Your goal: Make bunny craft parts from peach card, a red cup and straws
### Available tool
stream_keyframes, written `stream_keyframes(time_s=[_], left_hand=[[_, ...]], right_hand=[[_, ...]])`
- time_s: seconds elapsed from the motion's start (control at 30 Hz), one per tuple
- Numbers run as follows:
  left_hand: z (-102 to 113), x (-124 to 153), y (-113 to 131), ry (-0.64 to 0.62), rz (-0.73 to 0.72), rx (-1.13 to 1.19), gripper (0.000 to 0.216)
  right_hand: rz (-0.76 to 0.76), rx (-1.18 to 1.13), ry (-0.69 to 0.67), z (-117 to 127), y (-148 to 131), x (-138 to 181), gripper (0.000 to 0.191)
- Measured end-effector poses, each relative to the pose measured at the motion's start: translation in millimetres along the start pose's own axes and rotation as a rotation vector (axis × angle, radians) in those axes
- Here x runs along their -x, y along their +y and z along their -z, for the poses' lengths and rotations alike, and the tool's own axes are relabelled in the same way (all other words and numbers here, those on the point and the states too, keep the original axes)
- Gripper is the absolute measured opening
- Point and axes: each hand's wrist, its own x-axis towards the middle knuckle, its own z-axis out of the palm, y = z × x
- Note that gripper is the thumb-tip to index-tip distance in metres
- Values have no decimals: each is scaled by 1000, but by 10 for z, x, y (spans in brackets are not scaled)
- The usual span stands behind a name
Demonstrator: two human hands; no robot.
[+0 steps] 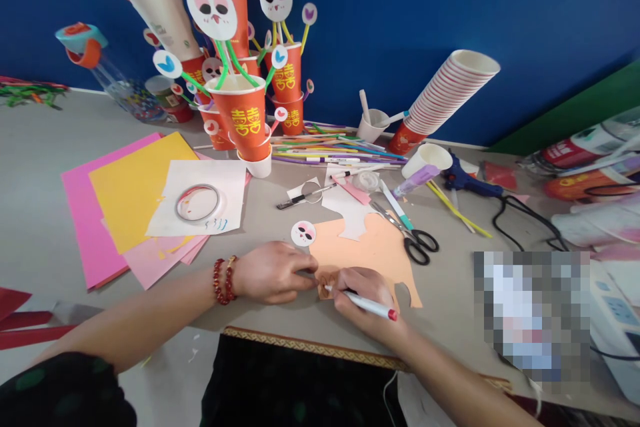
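Note:
My right hand (365, 290) is closed around a white marker (373, 305) with a red end, its tip down on a small orange-brown paper piece (326, 284). My left hand (273, 272), with a red bead bracelet on the wrist, reaches in from the other side, fingers bent and pressing the piece's left edge. Under and behind the hands lies a peach paper sheet (370, 247) with curved cut-outs. A round white face cut-out (303, 233) with pink and black eyes rests at the sheet's left corner. Whatever is drawn on the small piece is partly hidden by my fingers.
Black-handled scissors (417, 245) lie on the peach sheet's right side. A tape roll (197, 203) sits on paper sheets at left. Decorated red cups (243, 117) stand behind, beside straws (330, 147). A tall cup stack (445, 100) and blue glue gun (467, 177) are at right.

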Motion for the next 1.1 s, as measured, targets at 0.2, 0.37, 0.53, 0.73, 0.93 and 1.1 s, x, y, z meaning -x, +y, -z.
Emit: stream_keyframes(time_s=[0.2,0.37,0.53,0.73,0.93,1.1], left_hand=[[0,-1,2,-3,0,-12,21],[-2,7,4,-1,-5,-7,22],[-5,8,2,0,-2,-13,24],[-7,17,1,6,2,-11,25],[-15,26,-3,-6,9,1,26],[-16,30,-3,8,3,1,24]], right_hand=[[34,38,-4,5,-3,-1,17],[58,37,-10,5,-5,-8,16],[77,7,-27,6,8,0,17],[78,-37,-51,12,-13,-3,19],[95,-66,-35,24,-42,-25,19],[55,-107,-18,22,-10,-4,19]])
